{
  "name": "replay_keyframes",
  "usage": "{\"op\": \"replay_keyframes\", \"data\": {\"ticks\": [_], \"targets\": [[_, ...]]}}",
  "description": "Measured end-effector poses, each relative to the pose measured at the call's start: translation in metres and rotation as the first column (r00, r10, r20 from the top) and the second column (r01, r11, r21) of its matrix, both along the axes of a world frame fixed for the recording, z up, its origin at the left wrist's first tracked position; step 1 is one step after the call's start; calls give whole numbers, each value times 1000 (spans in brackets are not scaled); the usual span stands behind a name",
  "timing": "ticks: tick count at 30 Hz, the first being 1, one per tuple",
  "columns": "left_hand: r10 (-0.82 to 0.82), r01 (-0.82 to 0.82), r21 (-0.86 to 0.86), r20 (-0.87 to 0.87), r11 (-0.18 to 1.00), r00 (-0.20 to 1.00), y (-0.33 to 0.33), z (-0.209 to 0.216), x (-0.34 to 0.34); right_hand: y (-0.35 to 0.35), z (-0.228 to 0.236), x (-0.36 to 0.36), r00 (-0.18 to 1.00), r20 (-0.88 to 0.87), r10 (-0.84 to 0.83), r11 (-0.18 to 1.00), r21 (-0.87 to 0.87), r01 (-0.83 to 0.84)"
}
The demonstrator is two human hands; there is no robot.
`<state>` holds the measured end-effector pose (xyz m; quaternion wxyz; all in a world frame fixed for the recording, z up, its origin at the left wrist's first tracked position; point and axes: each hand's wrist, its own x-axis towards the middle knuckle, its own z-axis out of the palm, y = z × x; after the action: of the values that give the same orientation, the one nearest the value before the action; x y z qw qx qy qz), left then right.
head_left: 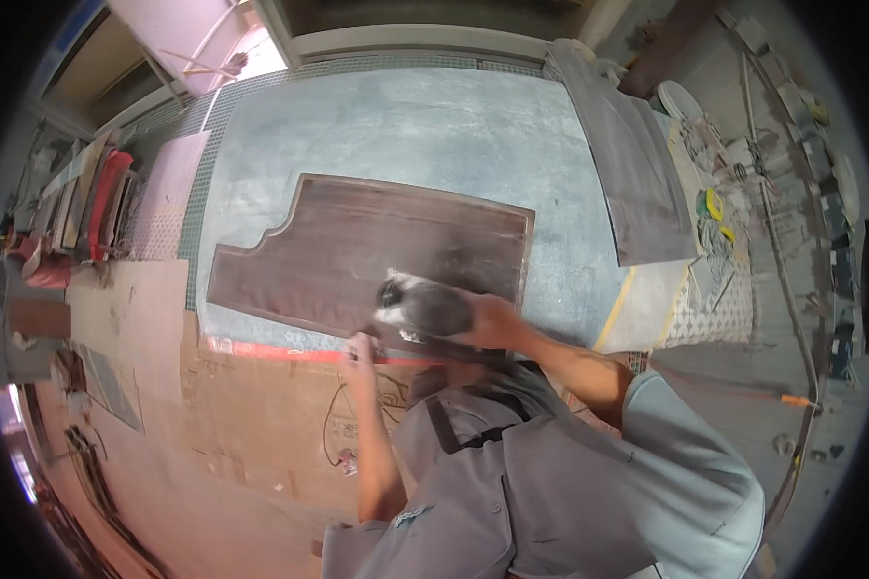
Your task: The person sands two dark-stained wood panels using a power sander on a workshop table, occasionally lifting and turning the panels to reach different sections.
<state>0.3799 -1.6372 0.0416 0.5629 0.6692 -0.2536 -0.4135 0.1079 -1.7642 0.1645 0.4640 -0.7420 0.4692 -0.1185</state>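
A dark brown wooden panel (338,241) with a curved notch at its far left lies flat on the worktable. Over its near right part is a black-and-white handheld power sander (423,307), smeared by motion. Fingers of my right hand (492,321) wrap round the sander's right end. At the panel's near edge, left of the sander, is my left hand (360,351), with its fingers closed. Whether those fingers grip the panel's edge or something small is too blurred to make out.
The pale blue worktable (396,116) has a red near edge. A dark sheet (637,164) lies along its right side, with yellow-handled tools (714,214) beyond. Brown cardboard (251,415) and a thin cable (331,425) are below on the left. Boards (92,207) stand at far left.
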Motion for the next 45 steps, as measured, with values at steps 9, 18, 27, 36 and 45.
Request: {"op": "replay_keyframes", "data": {"ticks": [9,18,27,36,45], "targets": [[-415,307,349,298,885,859,-141,42,97,-18,-9,107,971,-179,160,985,-41,-170],[-632,581,322,613,747,473,-250,42,-110,-95,1,-84,957,-288,43,998,-30,-54],[-659,539,390,543,747,521,-364,36,-153,-171,-6,-101,933,-306,-187,981,-102,164],[-538,458,283,455,843,710,-419,31,116,-231,11,138,984,-113,-140,989,34,144],[-498,379,366,325,850,804,-452,28,318,-266,-44,325,971,-218,-94,971,-235,41]]}}
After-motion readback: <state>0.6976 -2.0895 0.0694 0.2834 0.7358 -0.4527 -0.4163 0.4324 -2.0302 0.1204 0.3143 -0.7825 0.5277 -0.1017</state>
